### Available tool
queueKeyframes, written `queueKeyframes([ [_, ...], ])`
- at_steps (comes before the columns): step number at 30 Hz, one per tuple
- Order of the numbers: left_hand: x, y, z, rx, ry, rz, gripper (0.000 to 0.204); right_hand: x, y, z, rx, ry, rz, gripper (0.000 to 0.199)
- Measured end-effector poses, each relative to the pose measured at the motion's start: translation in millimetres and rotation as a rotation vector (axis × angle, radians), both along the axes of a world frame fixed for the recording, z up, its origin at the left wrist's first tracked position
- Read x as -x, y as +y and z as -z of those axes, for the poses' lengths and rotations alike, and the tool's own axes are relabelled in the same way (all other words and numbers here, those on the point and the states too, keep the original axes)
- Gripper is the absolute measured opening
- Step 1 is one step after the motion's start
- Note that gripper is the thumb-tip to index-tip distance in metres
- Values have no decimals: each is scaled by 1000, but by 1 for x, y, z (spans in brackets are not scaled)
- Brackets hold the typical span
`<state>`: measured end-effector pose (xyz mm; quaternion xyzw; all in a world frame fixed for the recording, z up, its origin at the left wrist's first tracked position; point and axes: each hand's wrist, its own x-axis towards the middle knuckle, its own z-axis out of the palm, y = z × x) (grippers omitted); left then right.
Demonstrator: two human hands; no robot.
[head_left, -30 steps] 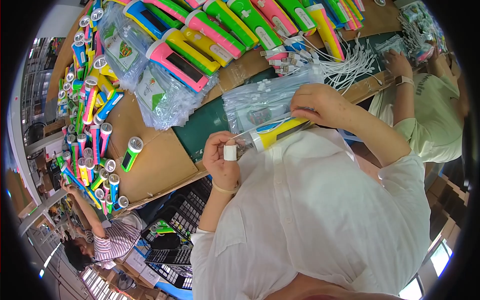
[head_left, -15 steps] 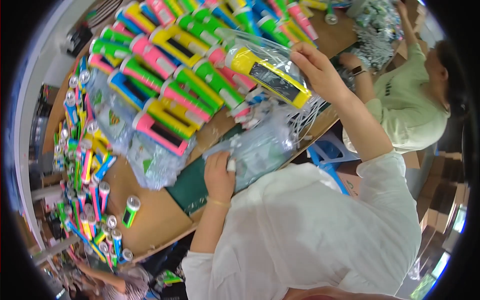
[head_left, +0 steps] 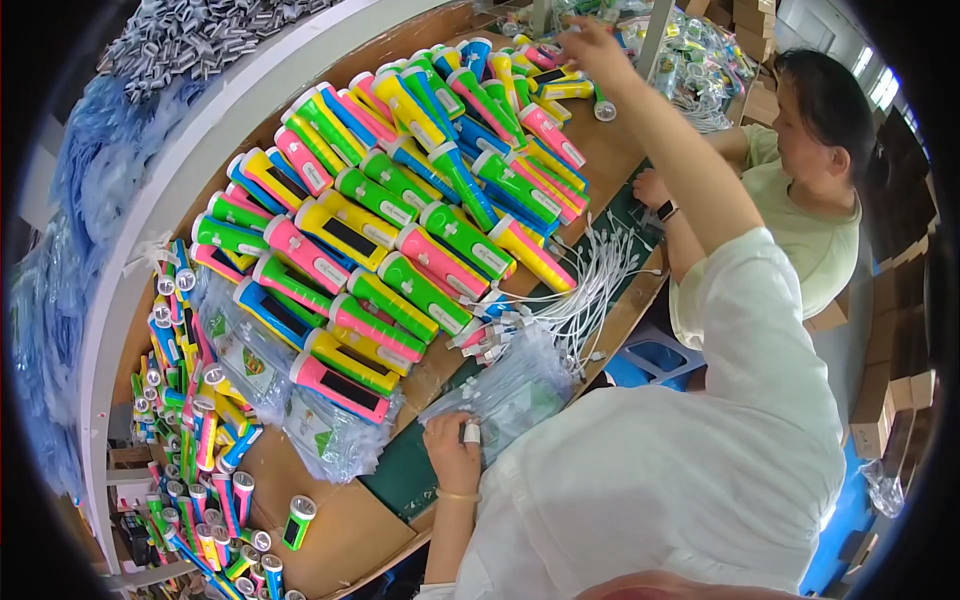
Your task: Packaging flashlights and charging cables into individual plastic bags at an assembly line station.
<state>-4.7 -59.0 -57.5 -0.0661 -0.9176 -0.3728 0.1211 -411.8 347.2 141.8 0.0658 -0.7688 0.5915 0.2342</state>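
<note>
My left hand (head_left: 452,456), with a white wrap on one finger, is closed at the near left edge of a stack of clear plastic bags (head_left: 520,392). My right hand (head_left: 592,50) stretches out at the far right, above the end of the pile, fingers apart; I see nothing in it. Between my hands lies a big pile of pink, green, yellow and blue flashlights (head_left: 440,240) with white ends, some showing dark panels. White cables (head_left: 600,290) spread beside the bags.
More clear bags (head_left: 325,430) lie left of the pile. Small flashlights with clear lenses (head_left: 200,420) crowd the table's left side, and a single green one (head_left: 298,522) stands apart. A co-worker in light green (head_left: 770,220) sits at the right. A white frame bar (head_left: 125,270) borders the table.
My right hand has moved away to the far right, and the bagged yellow flashlight is no longer in it. My left hand stays at the bags. The view has shifted.
</note>
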Motion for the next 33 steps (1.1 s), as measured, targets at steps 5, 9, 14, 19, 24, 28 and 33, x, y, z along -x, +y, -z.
queueKeyframes([
  [5, -9, -4, -1, -63, -81, 16, 12, -186, -158, 89, -398, -195, -774, 28],
  [9, -6, -6, -10, -122, -29, 44, 12, -300, -215, 137, -875, 90, -1079, 18],
  [14, -19, -13, -14, -89, 15, 65, 12, -319, -227, 174, -955, 359, -922, 7],
  [19, -41, -41, -19, -134, -6, -88, 12, -309, -219, 169, -859, 188, -961, 11],
  [24, -54, -45, -18, -235, -117, -114, 15, -329, -244, 160, -740, 208, -1131, 41],
  [28, -59, -48, -16, -226, -70, -109, 14, -328, -251, 171, -694, 200, -1208, 37],
  [33, -67, -46, -16, -267, -101, -123, 19, -327, -244, 180, -674, 191, -1158, 27],
])
